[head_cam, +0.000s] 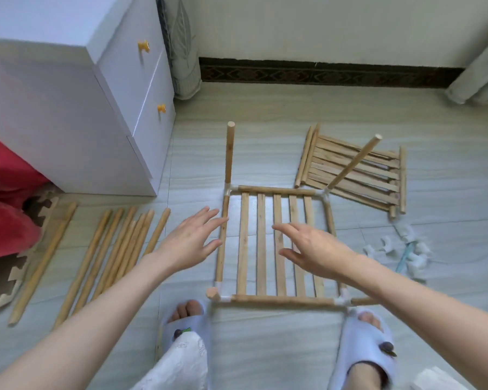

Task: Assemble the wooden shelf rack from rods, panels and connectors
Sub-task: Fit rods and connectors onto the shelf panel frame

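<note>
A slatted wooden shelf panel [261,243] lies flat on the floor, framed by rods joined with white corner connectors [325,195]. Upright rods rise from its far corners: one at the far left [230,153], one leaning at the far right [352,163]. A short rod end [213,293] sticks up at the near left corner. My left hand [190,242] hovers open, fingers spread, beside the panel's left rod. My right hand [312,249] hovers open above the slats. Both hands hold nothing.
Several loose rods [116,254] lie in a row on the floor at left. More slatted panels [355,171] are stacked at the far right. Loose white connectors [406,249] are scattered at right. A white drawer cabinet [76,116] stands at left. My slippered feet [186,327] are near the panel.
</note>
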